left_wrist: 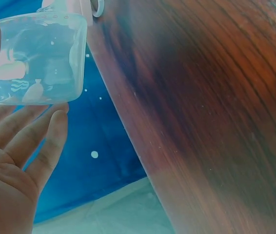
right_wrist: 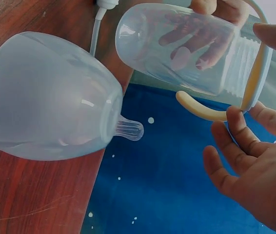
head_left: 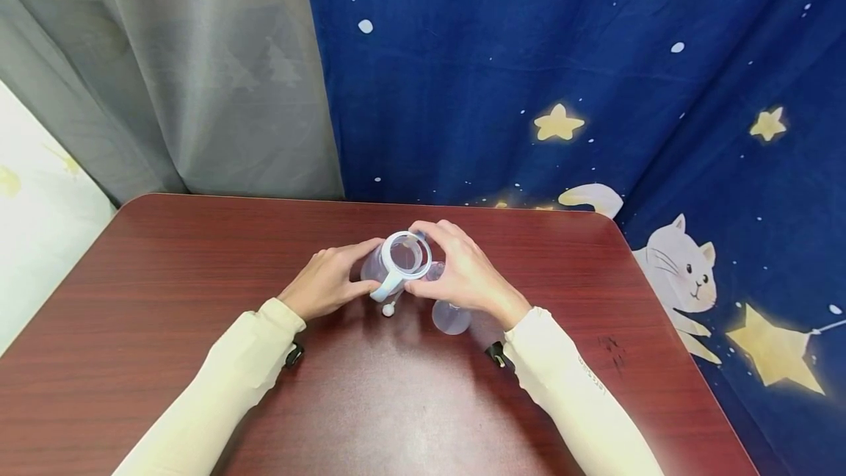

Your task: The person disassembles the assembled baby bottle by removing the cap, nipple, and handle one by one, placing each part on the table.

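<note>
You held one clear bottle (head_left: 391, 264) above the counter (head_left: 165, 300), your left hand (head_left: 324, 286) curled round its body and your right hand (head_left: 463, 274) pinching its collar ring (head_left: 407, 254). One translucent cap (head_left: 452, 316) lay on the counter just beside your right hand.

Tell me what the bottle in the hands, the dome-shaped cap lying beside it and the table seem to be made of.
Bottle: probably clear rigid plastic, since fingers show through its wall and the neck has moulded threads. Dome cap: frosted, translucent plastic, perhaps softer; it has a dull sheen and a small nub at its tip. Table: reddish-brown wood grain with a glossy finish, possibly laminate rather than solid wood.
</note>
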A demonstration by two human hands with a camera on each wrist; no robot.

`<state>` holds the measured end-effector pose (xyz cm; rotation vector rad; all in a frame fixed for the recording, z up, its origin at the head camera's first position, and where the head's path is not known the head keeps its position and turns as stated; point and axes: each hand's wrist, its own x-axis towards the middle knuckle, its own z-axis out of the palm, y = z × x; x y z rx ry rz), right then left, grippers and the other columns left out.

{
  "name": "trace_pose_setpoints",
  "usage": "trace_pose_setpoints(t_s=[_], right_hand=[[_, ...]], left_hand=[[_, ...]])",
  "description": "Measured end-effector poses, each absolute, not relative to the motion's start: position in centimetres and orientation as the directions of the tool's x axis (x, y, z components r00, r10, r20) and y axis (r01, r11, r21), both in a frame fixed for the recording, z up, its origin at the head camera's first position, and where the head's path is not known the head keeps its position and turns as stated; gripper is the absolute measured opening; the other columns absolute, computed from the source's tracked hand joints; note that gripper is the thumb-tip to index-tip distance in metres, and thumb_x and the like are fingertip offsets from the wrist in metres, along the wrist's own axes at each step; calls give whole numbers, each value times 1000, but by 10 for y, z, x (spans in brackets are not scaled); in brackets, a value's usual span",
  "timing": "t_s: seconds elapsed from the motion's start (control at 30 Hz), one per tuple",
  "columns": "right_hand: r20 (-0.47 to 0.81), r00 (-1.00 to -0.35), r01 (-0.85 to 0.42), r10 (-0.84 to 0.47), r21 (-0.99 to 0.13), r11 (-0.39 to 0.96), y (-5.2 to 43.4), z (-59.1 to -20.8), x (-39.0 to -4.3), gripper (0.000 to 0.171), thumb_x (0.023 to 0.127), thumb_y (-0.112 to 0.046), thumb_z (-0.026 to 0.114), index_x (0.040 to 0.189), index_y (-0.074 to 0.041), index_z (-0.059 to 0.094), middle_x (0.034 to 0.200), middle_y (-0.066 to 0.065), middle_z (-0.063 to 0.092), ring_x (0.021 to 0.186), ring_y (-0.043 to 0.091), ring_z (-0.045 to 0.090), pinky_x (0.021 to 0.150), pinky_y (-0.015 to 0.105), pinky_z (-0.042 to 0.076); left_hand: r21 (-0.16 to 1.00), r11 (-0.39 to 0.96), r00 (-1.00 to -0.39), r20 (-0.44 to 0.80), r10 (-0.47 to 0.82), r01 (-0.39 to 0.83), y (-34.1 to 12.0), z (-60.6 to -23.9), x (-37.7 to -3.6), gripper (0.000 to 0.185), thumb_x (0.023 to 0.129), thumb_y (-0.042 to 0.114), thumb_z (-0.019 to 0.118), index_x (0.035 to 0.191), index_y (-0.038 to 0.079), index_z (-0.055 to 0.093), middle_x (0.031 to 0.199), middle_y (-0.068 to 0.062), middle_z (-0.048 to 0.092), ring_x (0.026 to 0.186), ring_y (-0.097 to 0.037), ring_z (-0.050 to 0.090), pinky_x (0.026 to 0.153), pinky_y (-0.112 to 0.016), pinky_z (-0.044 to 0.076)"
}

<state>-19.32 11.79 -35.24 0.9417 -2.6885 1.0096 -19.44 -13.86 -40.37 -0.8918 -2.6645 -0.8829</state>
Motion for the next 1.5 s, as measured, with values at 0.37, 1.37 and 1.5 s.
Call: trace_pose_setpoints(t_s=[0.37,1.37,1.5], right_hand=[[346,-788,-610,-510,-550,570,125,-345,-188,71,69,-36,86,132,-22,57,103,-8,55,98,13,51,84,35,45],[371,-770,-633,-518,-542,553,161,-353,-155,72,68,-35,88,132,-26,57,109,-13,57,104,10,51,87,35,45],[350,-757,-647,-553,-523,555,160,-362,-149,75,68,-40,86,135,-27,55,109,-13,56,103,10,50,85,34,45]], left_hand=[[469,644,-797,367,480,604,-140,-405,-194,64,80,32,83,137,15,58,117,-2,70,89,-13,67,77,-39,52],[481,665,-819,369,438,572,-142,-402,-196,71,78,45,83,138,18,57,118,-1,70,91,-15,68,77,-41,53],[486,668,-825,366,430,564,-141,-403,-196,70,78,44,83,138,20,57,116,1,70,91,-14,67,77,-41,52]])
